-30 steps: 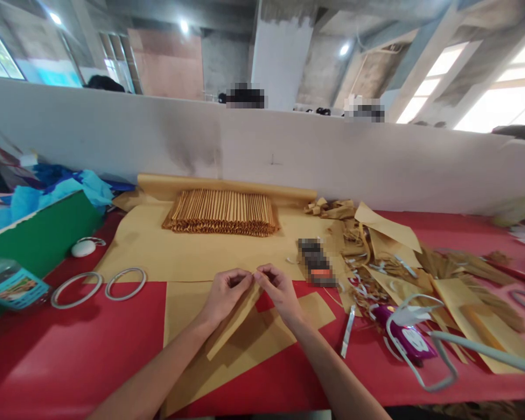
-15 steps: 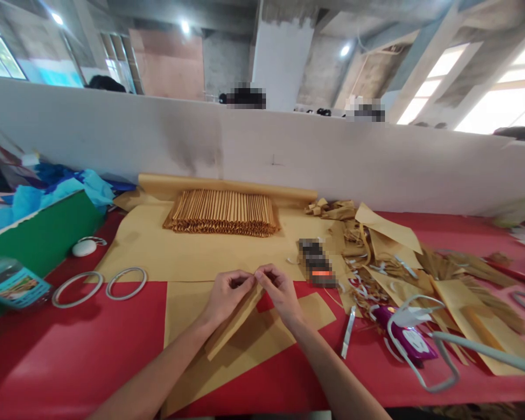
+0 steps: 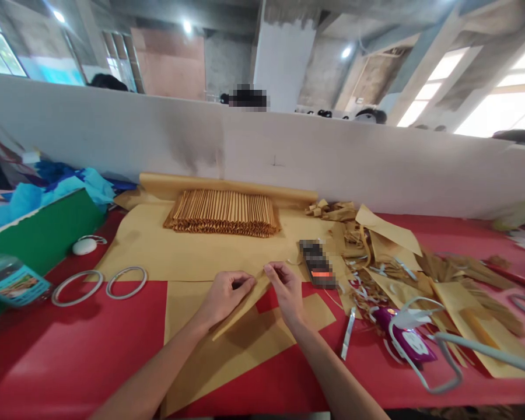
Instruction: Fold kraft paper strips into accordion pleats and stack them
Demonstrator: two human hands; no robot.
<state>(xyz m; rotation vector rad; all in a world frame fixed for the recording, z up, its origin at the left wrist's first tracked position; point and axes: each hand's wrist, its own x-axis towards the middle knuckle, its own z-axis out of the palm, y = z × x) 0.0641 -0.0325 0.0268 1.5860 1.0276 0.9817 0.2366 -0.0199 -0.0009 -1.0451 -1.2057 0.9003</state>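
My left hand (image 3: 225, 296) pinches a narrow folded piece of brown kraft paper (image 3: 237, 314) along its edge, thumb against fingers. At the paper's far end, my right hand (image 3: 286, 287) has thumb and fingertips closed on its tip. The piece slants toward me above a larger brown paper sheet (image 3: 227, 367) lying on the red table. Beyond my hands, a block of tightly pleated brown paper (image 3: 225, 211) rests on another wide brown sheet (image 3: 157, 251). A dark phone-like object (image 3: 308, 256), partly pixelated, lies right of my right hand.
On the right are a box-cutter-like blade (image 3: 348, 333), paper scraps (image 3: 389, 233), a purple packet (image 3: 413, 344) and a bent grey-white tube (image 3: 490, 347). Two rings (image 3: 77, 289), a white round object (image 3: 84, 246) and a bottle (image 3: 15, 283) stand left. A white partition (image 3: 332, 157) runs behind.
My right hand has shifted slightly right, away from my left hand, along the folded paper. The paper's near end has tilted and now looks narrower. My left hand has barely moved.
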